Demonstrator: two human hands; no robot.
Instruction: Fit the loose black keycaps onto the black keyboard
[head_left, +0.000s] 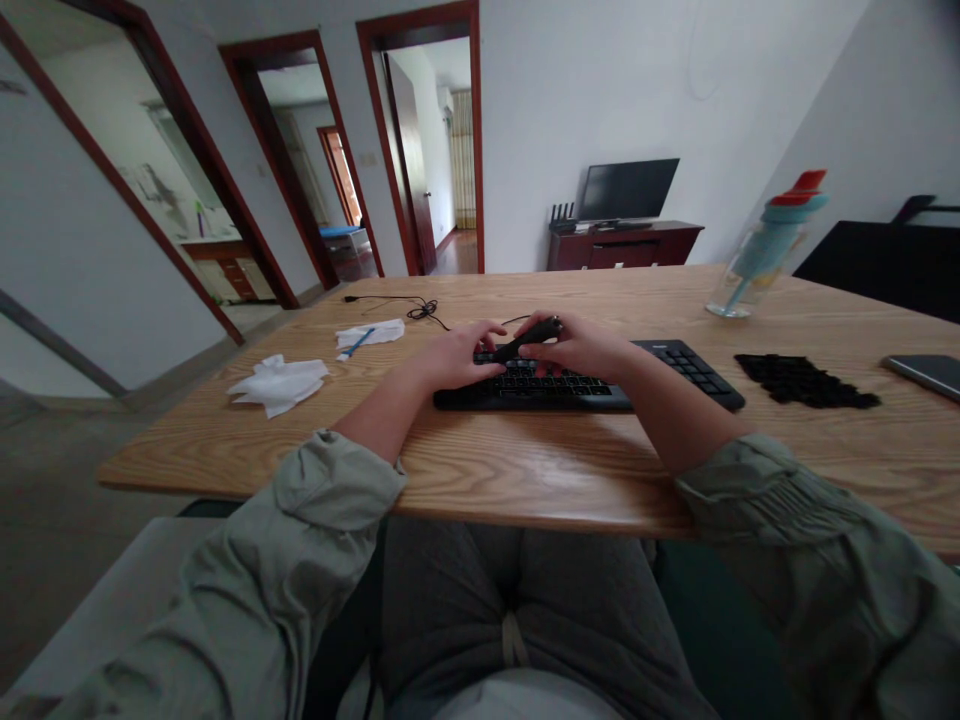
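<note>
A black computer keyboard [547, 390] lies on the wooden table in front of me, its number pad end reaching out to the right. My right hand [581, 345] is closed around a thick black pen-shaped tool [525, 340], tilted with its lower end over the left part of the keys. What kind of tool it is, I cannot make out. Over the keyboard's left end rests my left hand [461, 355], thumb and forefinger apart on either side of the tool's lower end. Both hands hide part of the keys.
Small black pieces, apparently keycaps [806, 380], lie close together at the right, with a phone-like dark device [926, 372] beyond. A bottle [754, 255] stands behind. Left are crumpled tissue [279, 384], a blue-and-white brush-like stick [357, 344] on another tissue, and a coiled cable [422, 308].
</note>
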